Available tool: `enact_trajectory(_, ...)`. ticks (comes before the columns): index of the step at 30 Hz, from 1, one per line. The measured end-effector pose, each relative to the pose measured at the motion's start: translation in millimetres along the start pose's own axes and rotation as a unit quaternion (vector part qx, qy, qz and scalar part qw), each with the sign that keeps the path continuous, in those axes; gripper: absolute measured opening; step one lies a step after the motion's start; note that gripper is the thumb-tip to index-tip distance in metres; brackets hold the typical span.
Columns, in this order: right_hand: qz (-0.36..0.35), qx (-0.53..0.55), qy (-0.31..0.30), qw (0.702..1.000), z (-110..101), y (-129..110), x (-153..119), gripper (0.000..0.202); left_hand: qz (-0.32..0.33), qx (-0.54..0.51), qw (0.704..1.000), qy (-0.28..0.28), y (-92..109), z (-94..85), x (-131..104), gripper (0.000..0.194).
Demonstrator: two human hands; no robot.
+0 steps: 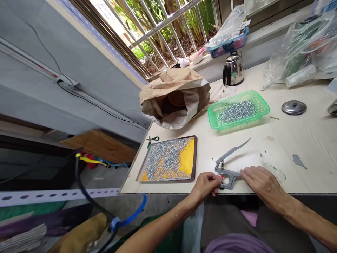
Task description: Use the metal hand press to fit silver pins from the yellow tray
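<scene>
- Positioning: a grey hand lever press (pixel 231 174) lies at the front edge of the worktable (pixel 316 147), right of the tray.
- Left hand (pixel 206 184): thumb and fingers drawn together beside the press's red part (pixel 222 176); whether a small piece is pinched there cannot be determined.
- Right hand (pixel 263 179): grasping the right end of the press frame, apparently steadying it.
- Lever (pixel 233 151): raised at an angle above the frame; coil spring (pixel 222 164) visible beneath. Judged: no stroke under way.
- Tray (pixel 195 154): near the worktable's front left corner. Small metal pins (pixel 165 158) cover most of its yellow base; the right side is largely bare.
- Green plastic basket (pixel 260 102): farther back, behind the press, holding a layer of similar pieces (pixel 237 111).
- Scissors (pixel 152 139): at the worktable's left edge, beside the tray's back left corner.
- Progress: judged mid-work. Both containers remain well stocked; which holds finished pieces, and how many are left, cannot be determined.
</scene>
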State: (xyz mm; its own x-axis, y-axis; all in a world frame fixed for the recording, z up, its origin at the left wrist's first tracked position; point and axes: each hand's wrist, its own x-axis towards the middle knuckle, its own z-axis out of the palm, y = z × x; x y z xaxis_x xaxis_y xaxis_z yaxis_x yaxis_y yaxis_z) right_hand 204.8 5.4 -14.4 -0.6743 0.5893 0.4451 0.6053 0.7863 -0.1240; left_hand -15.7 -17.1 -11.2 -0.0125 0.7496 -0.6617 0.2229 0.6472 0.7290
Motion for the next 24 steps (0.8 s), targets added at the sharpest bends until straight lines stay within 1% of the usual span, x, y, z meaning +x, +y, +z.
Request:
enact_trajectory(2, 0.002, 0.014, -0.007, 1.0, 1.0, 0.8, 0.2, 0.031, -0.022, 0.026, 0.999, -0.029, 1.3, -2.1, 1.5, 0.042)
enact_trajectory(4, 0.009, 0.034, -0.027, 0.999, 2.3, 1.7, 0.0, 0.03, -0.043, 0.043, 0.997, -0.056, 2.7, -4.9, 3.0, 0.04)
enact_trajectory(7, 0.023, 0.073, -0.062, 0.995, 4.4, 3.2, -0.7, 0.027, -0.077, 0.055, 0.993, -0.076, 5.5, -8.4, 4.0, 0.039)
enact_trajectory(9, 0.028, 0.094, -0.075, 0.992, 5.6, 4.4, -1.1, 0.025, -0.089, 0.06, 0.991, -0.085, 8.0, -9.6, 3.9, 0.039)
enact_trajectory(13, 0.031, 0.117, -0.092, 0.988, 7.1, 7.6, -0.4, 0.022, -0.091, 0.061, 0.989, -0.097, 11.4, -10.2, 2.9, 0.042)
enact_trajectory(16, 0.036, 0.115, -0.099, 0.988, 7.0, 9.5, 0.6, 0.021, -0.103, 0.039, 0.989, -0.101, 10.0, -9.1, 1.0, 0.046)
enact_trajectory(20, 0.032, 0.107, -0.092, 0.989, 5.8, 8.5, 0.1, 0.024, -0.1, 0.006, 0.991, -0.083, 6.4, -6.6, -2.7, 0.051)
enact_trajectory(24, 0.03, 0.108, -0.087, 0.99, 5.9, 6.8, -1.8, 0.024, -0.103, 0.011, 0.992, -0.075, 7.4, -4.1, -3.4, 0.05)
